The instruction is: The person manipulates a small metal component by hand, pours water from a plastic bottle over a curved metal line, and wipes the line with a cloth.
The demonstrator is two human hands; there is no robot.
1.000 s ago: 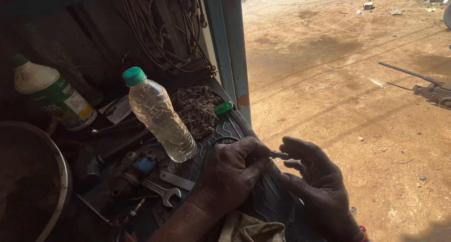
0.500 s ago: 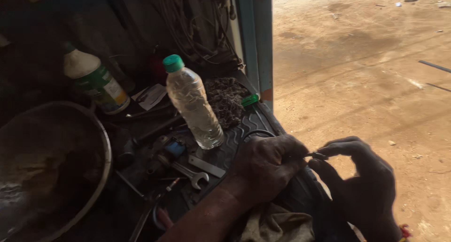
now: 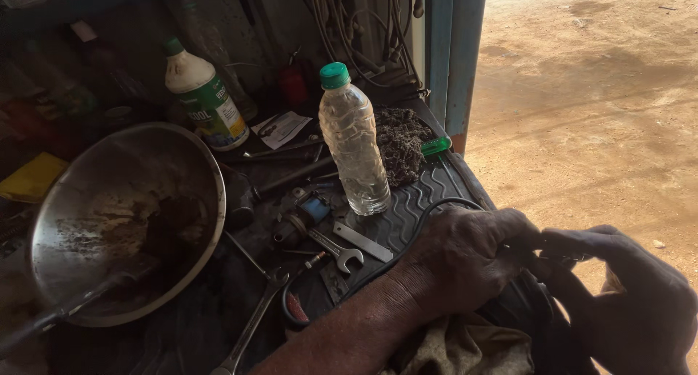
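Centrally, at the lower right, the left hand and right hand meet fingertip to fingertip over a small part pinched between them. Both hands are closed on it; the part is almost wholly hidden by the fingers, so its kind cannot be told. It sits just right of the ridged black mat, at the bench edge, above a crumpled rag.

Judged from the fingertip pinch, the part is light and probably stiff and thin; being small and likely greasy, it could slip, so a hold close to its middle, with fingers of both hands opposed, seems safest.

Taking the clear bottle with the green cap as landmark: it stands upright on the mat. A black cable curves from its base toward the left hand. A flat spanner lies just below and left of it, a long wrench farther down. A steel bowl sits well left, a white bottle behind and left. Dark debris touches its right side, beside a green-handled tool.
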